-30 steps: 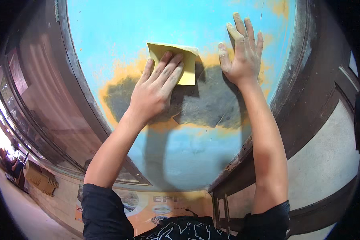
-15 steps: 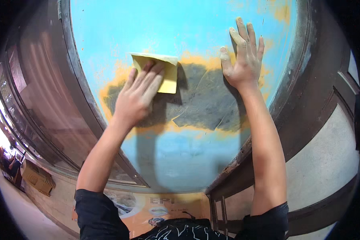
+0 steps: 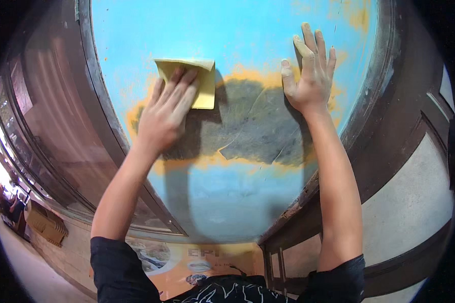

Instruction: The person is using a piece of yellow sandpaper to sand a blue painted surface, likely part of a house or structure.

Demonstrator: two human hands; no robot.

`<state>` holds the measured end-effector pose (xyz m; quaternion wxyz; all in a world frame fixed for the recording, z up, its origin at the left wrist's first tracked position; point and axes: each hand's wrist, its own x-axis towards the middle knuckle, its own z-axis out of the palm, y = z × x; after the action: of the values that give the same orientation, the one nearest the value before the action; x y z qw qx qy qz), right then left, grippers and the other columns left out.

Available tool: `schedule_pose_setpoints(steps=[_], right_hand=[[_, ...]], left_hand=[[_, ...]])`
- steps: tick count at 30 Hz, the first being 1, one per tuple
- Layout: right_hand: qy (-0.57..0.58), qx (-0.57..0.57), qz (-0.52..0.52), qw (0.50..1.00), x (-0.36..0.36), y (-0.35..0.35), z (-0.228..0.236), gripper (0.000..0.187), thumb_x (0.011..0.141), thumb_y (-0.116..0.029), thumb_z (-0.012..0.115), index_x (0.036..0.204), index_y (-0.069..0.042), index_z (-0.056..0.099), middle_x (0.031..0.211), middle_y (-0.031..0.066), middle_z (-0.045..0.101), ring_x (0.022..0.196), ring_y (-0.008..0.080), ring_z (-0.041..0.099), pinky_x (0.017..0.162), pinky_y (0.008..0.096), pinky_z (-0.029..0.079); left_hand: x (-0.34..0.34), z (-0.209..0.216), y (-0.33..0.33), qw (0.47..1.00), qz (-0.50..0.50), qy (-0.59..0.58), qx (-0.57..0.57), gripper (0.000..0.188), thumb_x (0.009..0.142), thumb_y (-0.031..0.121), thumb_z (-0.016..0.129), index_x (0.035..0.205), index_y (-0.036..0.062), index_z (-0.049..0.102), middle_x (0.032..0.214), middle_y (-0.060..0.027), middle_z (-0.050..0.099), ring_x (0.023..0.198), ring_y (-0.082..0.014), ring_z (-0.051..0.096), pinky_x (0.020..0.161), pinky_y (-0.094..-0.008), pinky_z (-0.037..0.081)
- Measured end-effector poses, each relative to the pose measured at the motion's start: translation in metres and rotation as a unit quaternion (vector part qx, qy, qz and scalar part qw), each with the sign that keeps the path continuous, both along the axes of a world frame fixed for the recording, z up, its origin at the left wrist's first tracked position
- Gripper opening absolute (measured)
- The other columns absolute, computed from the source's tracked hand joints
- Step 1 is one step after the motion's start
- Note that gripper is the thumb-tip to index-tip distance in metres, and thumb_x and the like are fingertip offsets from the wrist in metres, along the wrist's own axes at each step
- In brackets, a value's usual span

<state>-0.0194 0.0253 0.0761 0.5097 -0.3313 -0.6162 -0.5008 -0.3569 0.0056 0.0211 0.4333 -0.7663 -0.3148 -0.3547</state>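
My left hand (image 3: pixel 162 116) presses a folded yellow sheet of sandpaper (image 3: pixel 205 93) against a blue painted panel (image 3: pixel 227 35), near the upper left edge of a dark grey bare patch (image 3: pixel 253 121). Its fingertips are partly tucked under the sheet's raised top flap. An uneven orange-yellow border rings the patch. To the right, my right hand (image 3: pixel 311 86) lies against the panel with fingers spread, holding nothing. Pale dust coats its fingers.
Dark wooden frames bound the panel at left (image 3: pixel 93 70) and right (image 3: pixel 381 65). Below it lies an orange printed sheet (image 3: pixel 227 260). A stack of brown cardboard (image 3: pixel 46 223) sits at the far left.
My left hand and the sandpaper have moved a little up and to the left across the panel. My right hand stays in nearly the same place.
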Motion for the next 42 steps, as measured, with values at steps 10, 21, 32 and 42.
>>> schedule_pose_setpoints(steps=[10,21,32,42], right_hand=[[-0.012,0.017,-0.003,1.000,-0.005,-0.001,0.002,0.047,0.097,-0.032,0.062,0.141,-0.018,0.053,0.162,0.0045,0.046,0.151,0.0347,0.039,0.123,0.0596,0.020],[-0.018,0.013,-0.005,1.000,-0.011,0.008,-0.004,0.046,0.098,-0.033,0.062,0.141,-0.018,0.054,0.163,0.0036,0.045,0.152,0.0333,0.037,0.123,0.0608,0.020],[0.051,-0.128,-0.036,0.990,-0.018,0.001,-0.002,0.047,0.092,-0.024,0.055,0.136,-0.009,0.046,0.165,0.0184,0.038,0.152,0.0467,0.032,0.123,0.0671,0.017],[-0.013,0.013,-0.026,0.999,0.014,0.056,-0.008,0.046,0.096,-0.032,0.065,0.139,-0.019,0.055,0.161,0.0034,0.048,0.150,0.0341,0.040,0.122,0.0617,0.021]], left_hand=[[0.003,0.012,0.007,0.999,-0.038,-0.020,0.018,0.055,0.090,-0.002,0.051,0.145,0.0037,0.054,0.156,-0.0149,0.051,0.149,-0.0344,0.043,0.122,-0.0538,0.033],[-0.009,0.038,0.013,0.997,-0.025,-0.042,0.054,0.054,0.089,-0.001,0.057,0.143,0.0027,0.055,0.155,-0.0134,0.053,0.147,-0.0342,0.045,0.120,-0.0537,0.036],[0.004,0.041,0.038,0.999,-0.030,-0.013,0.036,0.051,0.090,0.002,0.059,0.142,0.0033,0.057,0.155,-0.0127,0.052,0.147,-0.0334,0.046,0.120,-0.0528,0.035],[0.032,-0.010,0.063,0.999,-0.037,0.011,-0.033,0.051,0.092,0.005,0.058,0.143,0.0037,0.056,0.156,-0.0129,0.051,0.149,-0.0330,0.044,0.119,-0.0535,0.036]])
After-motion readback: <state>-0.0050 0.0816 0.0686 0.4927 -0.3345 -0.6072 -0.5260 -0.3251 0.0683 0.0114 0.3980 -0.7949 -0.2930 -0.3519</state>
